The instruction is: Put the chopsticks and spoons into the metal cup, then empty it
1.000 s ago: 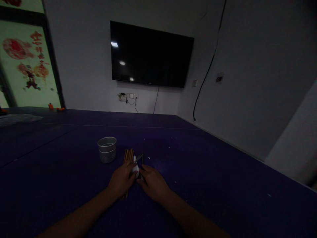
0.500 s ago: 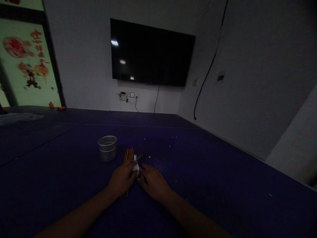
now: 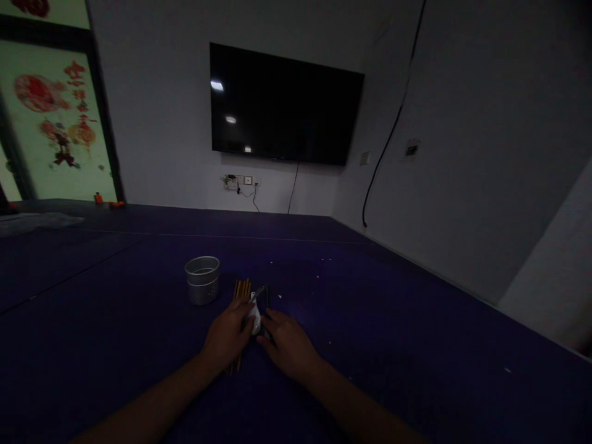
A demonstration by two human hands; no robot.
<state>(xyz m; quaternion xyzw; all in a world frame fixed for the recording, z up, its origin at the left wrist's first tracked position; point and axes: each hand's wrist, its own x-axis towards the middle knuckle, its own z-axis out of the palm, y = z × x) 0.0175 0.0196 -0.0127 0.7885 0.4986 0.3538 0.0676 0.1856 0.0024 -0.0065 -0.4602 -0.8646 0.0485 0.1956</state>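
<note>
My left hand (image 3: 230,330) is closed around a white soup spoon (image 3: 256,320), whose handle end points away from me. Partly under that hand lies a bundle of wooden chopsticks (image 3: 242,288), several side by side. A thin metal utensil (image 3: 259,292) slants above the spoon, its lower part hidden by the fingers. Close by on the right, my right hand (image 3: 287,339) has thumb and fingers curled together beside a dark thin handle (image 3: 267,297); what they pinch is too dark to make out. A silver metal pot-like holder (image 3: 202,282) stands upright to the left.
Everything rests on a dark blue-purple floor-like surface (image 3: 139,271) with small white scraps (image 3: 280,296) scattered about. A television (image 3: 284,102) hangs on the far wall, above sockets (image 3: 248,180). A black cable (image 3: 386,139) hangs at right. Plastic sheeting (image 3: 39,222) lies far left.
The view has tilted up slightly, so the scene sits a little lower. Both hands keep almost the same place and grip around the spoon.
</note>
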